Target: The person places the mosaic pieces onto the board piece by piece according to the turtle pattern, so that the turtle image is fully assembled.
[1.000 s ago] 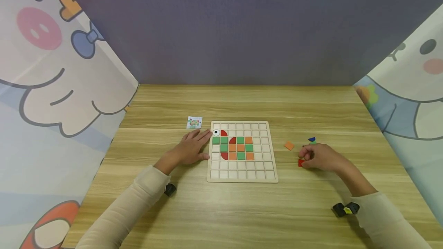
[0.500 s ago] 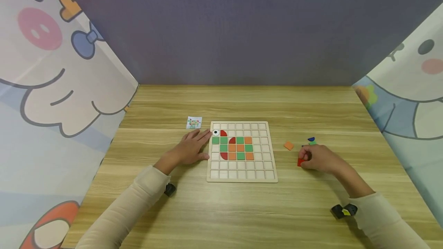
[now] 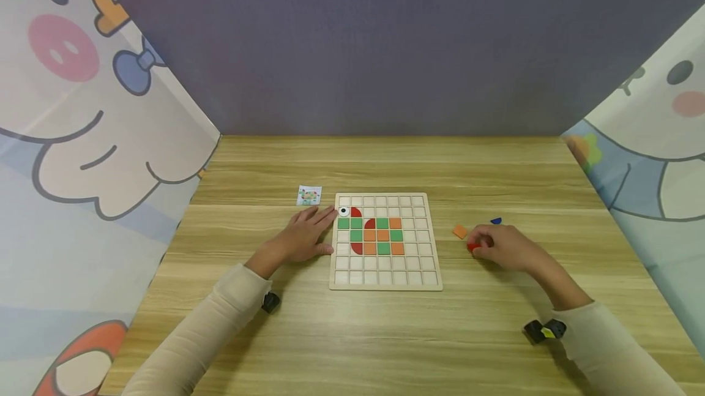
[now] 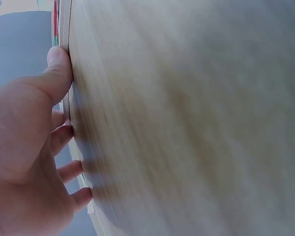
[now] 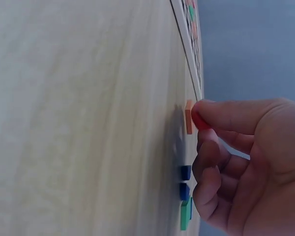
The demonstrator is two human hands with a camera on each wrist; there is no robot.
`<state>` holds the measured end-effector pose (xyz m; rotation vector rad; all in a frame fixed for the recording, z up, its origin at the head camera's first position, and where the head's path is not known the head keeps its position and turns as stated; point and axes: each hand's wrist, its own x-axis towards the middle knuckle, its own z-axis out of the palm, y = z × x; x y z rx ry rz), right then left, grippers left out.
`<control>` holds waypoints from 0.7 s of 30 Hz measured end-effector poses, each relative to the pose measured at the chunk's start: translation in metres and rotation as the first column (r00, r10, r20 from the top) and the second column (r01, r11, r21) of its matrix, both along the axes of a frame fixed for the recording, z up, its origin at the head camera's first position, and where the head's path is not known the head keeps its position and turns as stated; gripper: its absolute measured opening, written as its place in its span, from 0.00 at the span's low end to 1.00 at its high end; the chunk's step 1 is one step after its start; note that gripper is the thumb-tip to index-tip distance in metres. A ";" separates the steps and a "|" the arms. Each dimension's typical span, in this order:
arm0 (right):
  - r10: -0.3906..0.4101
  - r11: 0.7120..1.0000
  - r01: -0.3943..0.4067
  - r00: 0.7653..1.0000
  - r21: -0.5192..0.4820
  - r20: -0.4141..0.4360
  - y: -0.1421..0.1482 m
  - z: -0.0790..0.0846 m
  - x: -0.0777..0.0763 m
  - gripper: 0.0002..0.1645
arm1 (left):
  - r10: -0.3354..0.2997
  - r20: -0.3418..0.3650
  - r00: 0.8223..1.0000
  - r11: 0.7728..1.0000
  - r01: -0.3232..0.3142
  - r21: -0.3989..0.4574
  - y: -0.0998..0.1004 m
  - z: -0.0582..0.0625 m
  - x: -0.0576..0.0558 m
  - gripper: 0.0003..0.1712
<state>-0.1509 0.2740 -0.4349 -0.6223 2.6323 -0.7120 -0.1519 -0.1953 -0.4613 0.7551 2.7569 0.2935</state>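
Observation:
My right hand (image 3: 503, 248) pinches a red tile (image 5: 200, 121) between thumb and fingertips, lifted off the table in the right wrist view. Just past it lies an orange square tile (image 3: 459, 232). My left hand (image 3: 303, 235) rests with fingers spread along the left edge of the wooden grid board (image 3: 385, 284), thumb and fingertips touching it. On the board, green, orange and red tiles and a round white eye piece (image 3: 344, 211) form a patterned shape. Part of the red tile is hidden by my fingers.
A small picture card (image 3: 309, 195) lies behind my left hand. A dark blue piece (image 3: 496, 221) sits beyond my right hand. In the right wrist view, blue pieces (image 5: 185, 191) and a green tile (image 5: 184, 216) lie under that hand.
My right hand has picked the red tile up from the table and moved slightly left with it, toward the orange tile. The left hand has stayed at the board's edge.

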 end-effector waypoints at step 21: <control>-0.020 0.998 0.019 1.000 -0.051 -0.013 -0.043 0.006 -0.019 0.05 | -0.029 -0.054 0.998 0.999 0.030 0.011 -0.002 -0.004 0.002 0.50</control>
